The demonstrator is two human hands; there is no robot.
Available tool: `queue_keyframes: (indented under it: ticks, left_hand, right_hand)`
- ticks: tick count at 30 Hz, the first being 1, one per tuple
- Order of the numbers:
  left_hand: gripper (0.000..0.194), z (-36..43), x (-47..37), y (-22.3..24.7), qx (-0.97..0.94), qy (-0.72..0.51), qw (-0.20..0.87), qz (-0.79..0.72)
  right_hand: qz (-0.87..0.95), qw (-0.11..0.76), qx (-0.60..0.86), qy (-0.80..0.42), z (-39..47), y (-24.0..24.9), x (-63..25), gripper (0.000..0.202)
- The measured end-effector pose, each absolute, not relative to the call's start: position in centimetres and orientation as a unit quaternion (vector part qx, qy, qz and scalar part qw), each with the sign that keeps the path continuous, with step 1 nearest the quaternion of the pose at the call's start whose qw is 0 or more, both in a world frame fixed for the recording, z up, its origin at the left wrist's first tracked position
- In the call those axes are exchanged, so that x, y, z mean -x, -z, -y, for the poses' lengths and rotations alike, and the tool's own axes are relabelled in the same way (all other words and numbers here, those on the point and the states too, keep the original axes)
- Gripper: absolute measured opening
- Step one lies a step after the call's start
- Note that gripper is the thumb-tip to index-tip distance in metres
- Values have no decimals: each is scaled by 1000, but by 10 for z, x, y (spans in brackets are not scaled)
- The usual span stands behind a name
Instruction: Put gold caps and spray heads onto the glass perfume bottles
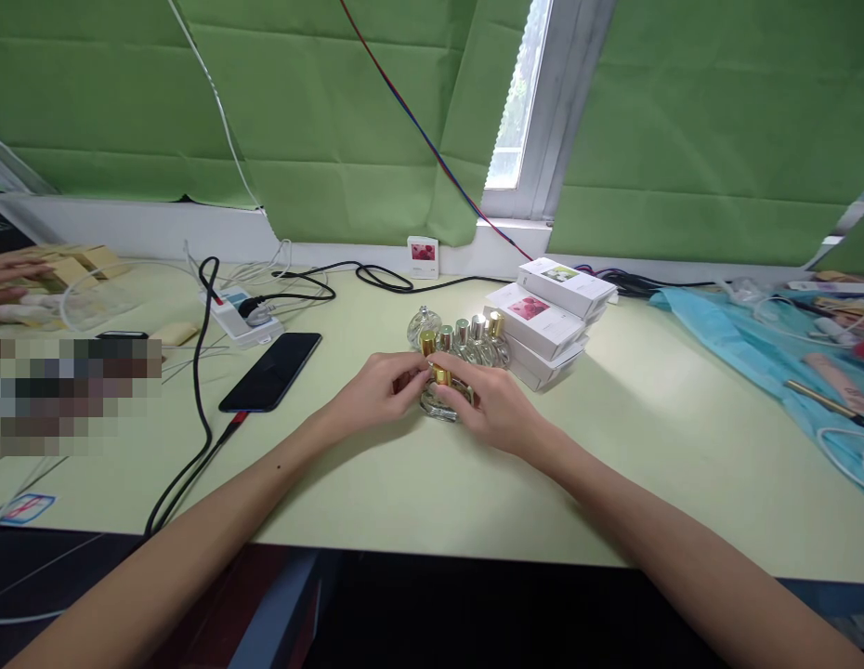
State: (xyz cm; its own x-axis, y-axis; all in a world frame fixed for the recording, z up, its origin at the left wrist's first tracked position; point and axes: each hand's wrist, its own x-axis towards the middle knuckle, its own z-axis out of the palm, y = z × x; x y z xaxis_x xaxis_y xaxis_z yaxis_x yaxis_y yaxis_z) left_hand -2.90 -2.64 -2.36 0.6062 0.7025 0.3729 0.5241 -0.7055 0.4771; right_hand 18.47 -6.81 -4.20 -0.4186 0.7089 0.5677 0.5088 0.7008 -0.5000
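Note:
A clear glass perfume bottle (438, 407) with a gold cap (442, 375) stands on the table between my hands. My right hand (498, 400) is closed around its right side, fingers over the cap. From the left, my left hand (386, 390) has its fingertips pinched against the same bottle near the cap, partly hidden. Just behind it are several more glass perfume bottles (477, 351) in a row, with gold, green and silver caps. One round glass bottle (424, 325) at the back left of the group shows no tall cap.
White boxes (543, 321) with flower pictures are stacked right of the bottles; a small white box (423, 257) stands against the wall. Left lie a phone (271, 372) on a cable and a power strip (243, 316). Blue cloth (725, 344) holds clutter at right. Another person's hand (14, 274) is far left.

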Motion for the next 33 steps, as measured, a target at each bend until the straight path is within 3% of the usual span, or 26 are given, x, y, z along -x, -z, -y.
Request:
queue_keyframes:
  ticks: [33]
  left_hand:
    - [29, 27, 29, 23, -878, -275, 180, -348]
  right_hand:
    - [835, 383, 371, -136, 70, 42, -185, 33]
